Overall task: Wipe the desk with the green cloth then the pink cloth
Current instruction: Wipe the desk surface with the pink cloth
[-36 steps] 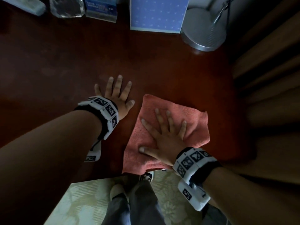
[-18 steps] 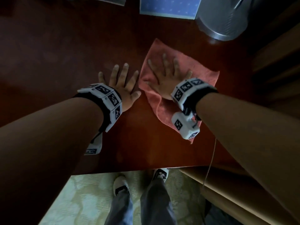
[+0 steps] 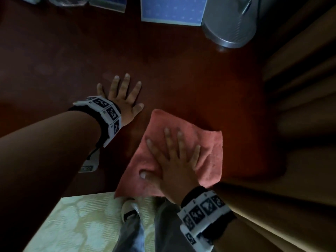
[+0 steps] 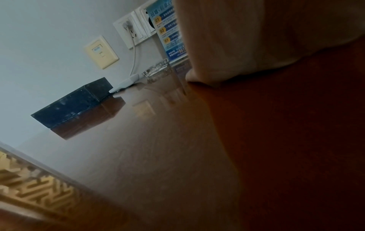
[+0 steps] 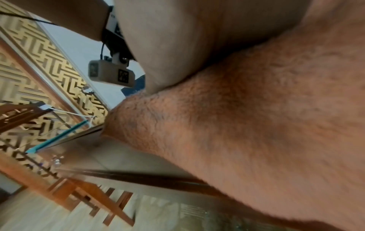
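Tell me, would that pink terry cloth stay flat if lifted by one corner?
Probably not. The pink terry cloth already ripples beside the flat right hand, so it would likely droop. Its fuzzy pile probably drags on the glossy red-brown wooden desk rather than gliding.

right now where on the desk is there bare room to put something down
The widest bare patch of the desk lies between the left hand, the pink cloth and the blue box at the back. More bare wood runs left of the left hand. It is crowded along the back edge, by the silver lamp base, and under the right hand.
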